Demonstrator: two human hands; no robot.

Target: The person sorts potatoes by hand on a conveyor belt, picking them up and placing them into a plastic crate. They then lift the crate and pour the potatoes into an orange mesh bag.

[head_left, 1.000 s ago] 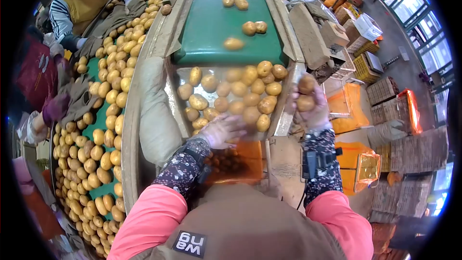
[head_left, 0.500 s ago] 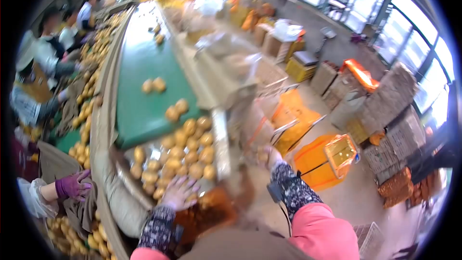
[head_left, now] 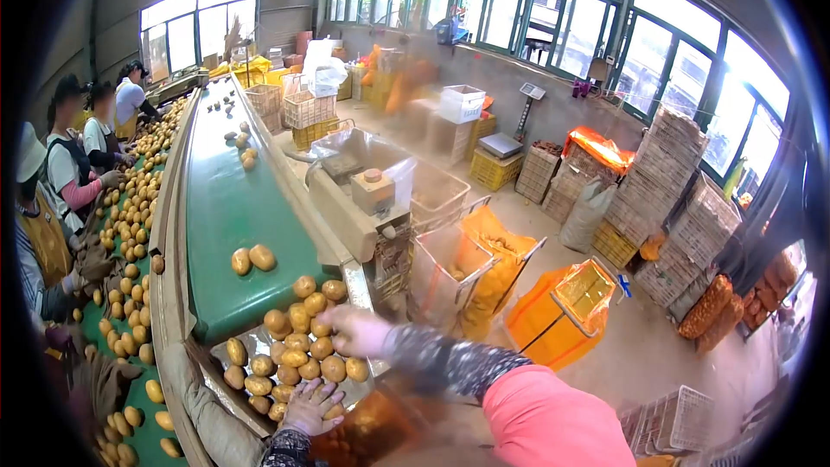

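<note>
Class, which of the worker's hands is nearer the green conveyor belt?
Right. The right hand reaches over potatoes just past the end of the green conveyor belt; the left hand rests at the pile's near edge, farther off.

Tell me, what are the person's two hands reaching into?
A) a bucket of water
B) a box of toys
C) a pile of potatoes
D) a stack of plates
C: the left hand and the right hand are both at the pile of potatoes heaped at the end of the green belt.
</note>
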